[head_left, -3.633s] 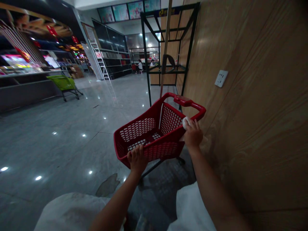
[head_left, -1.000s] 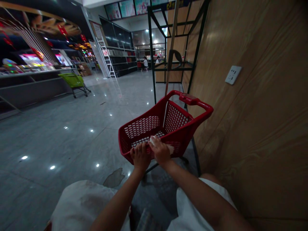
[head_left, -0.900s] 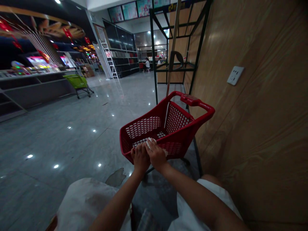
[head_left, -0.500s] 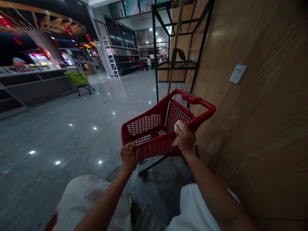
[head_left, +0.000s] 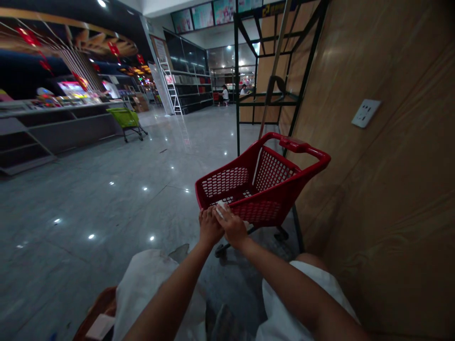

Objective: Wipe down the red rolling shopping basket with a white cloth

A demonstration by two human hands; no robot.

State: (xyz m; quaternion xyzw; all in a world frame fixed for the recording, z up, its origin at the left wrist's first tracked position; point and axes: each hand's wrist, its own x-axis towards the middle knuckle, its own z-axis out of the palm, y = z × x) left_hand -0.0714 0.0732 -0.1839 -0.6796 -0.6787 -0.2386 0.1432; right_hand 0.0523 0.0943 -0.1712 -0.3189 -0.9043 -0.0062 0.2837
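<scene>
A small red plastic shopping cart point(head_left: 280, 182) with mesh walls stands on the shiny grey floor beside a wooden wall. My left hand point(head_left: 209, 228) grips the cart's near rim at its front corner. My right hand point(head_left: 232, 226) is right beside it, fingers curled over a white cloth point(head_left: 222, 207) pressed on the same rim. The cart's basket looks empty inside. My knees in white trousers show below.
A wood-panel wall point(head_left: 391, 180) with a white socket point(head_left: 366, 113) runs along the right. A black metal rack point(head_left: 273, 90) stands behind the cart. A green cart point(head_left: 127, 118), a ladder point(head_left: 172, 92) and shelving lie far left. Two people sit in the distance.
My right hand with the cloth slid from the cart's right side rim back to the near corner, next to my left hand. The view shifted, so the cart sits further right.
</scene>
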